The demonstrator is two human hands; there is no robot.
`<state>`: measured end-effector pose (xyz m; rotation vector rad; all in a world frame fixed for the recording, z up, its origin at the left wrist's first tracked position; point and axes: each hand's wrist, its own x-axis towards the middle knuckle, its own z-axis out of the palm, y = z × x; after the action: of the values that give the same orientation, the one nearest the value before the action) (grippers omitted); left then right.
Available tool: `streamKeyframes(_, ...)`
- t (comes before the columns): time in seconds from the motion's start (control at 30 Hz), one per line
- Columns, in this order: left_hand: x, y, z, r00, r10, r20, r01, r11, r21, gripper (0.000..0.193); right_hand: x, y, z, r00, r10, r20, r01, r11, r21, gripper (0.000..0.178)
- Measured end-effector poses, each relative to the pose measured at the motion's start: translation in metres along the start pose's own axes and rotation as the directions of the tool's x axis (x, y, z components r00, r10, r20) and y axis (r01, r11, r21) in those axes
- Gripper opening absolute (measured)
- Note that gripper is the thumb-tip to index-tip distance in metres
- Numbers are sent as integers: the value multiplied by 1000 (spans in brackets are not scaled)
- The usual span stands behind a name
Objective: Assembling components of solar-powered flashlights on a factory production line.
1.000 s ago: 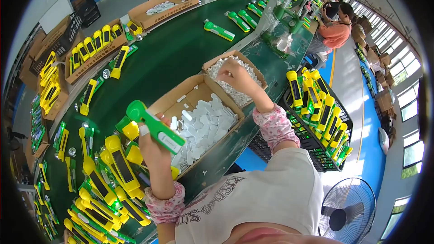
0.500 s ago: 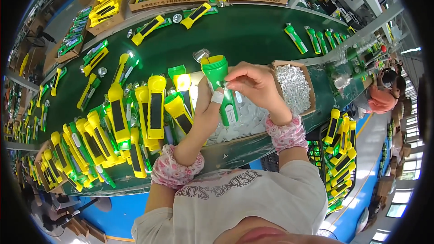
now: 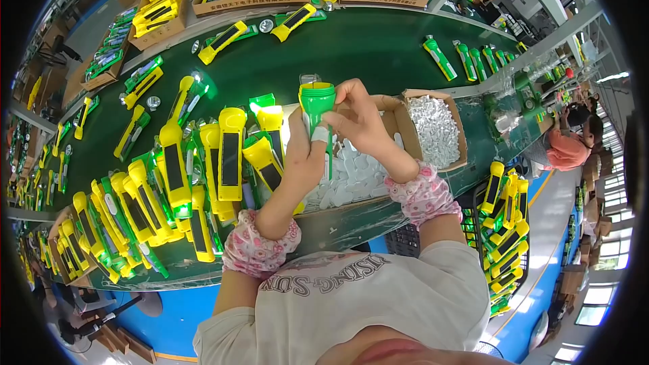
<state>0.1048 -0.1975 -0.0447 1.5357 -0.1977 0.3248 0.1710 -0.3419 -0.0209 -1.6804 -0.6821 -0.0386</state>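
My left hand (image 3: pixel 302 162), with a white wrap on one finger, is closed around a green-and-yellow flashlight body (image 3: pixel 316 103). The flashlight is upright, its wide threaded head facing up, and a clear-silvery reflector piece (image 3: pixel 309 79) shows at its far rim. Against the flashlight's right side, my right hand (image 3: pixel 362 122) has its thumb and fingers curled. Whether a small part sits between those fingers is hidden. Below both hands lies a cardboard box of translucent white plastic pieces (image 3: pixel 351 179).
Several finished-looking yellow flashlights (image 3: pixel 174 169) are stacked at left. A box of small silvery parts (image 3: pixel 436 132) stands right of my hands. Green flashlights (image 3: pixel 439 57) lie far right on the green bench (image 3: pixel 378 47). A crate of flashlights (image 3: pixel 506 236) is at lower right. Other people work at right.
The flashlight has moved slightly left and turned so its lower end is narrower in view. My right hand's fingers have shifted up from its side toward the head.
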Motion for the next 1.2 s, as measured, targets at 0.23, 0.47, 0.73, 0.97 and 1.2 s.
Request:
streamKeyframes(0.23,4,28,-5,966,-257,-1,224,844,-488,35,-25,-6,7,905,273,326,-350,913,207,64)
streamKeyframes(0.47,7,10,-15,984,-174,-36,147,911,-384,41,-17,-17,-7,855,312,414,-316,947,-60,76)
streamKeyframes(0.73,0,-11,5,987,-143,-74,112,939,-326,58,105,154,-174,831,554,-44,-454,630,-631,58)
streamKeyframes(0.97,-10,-30,6,995,-101,12,96,890,-446,48,235,142,-98,721,643,-257,-176,-188,-966,62)
streamKeyframes(1.2,-2,-20,17,988,-106,111,148,852,-502,45,318,281,-71,993,-72,91,79,-150,-986,58)
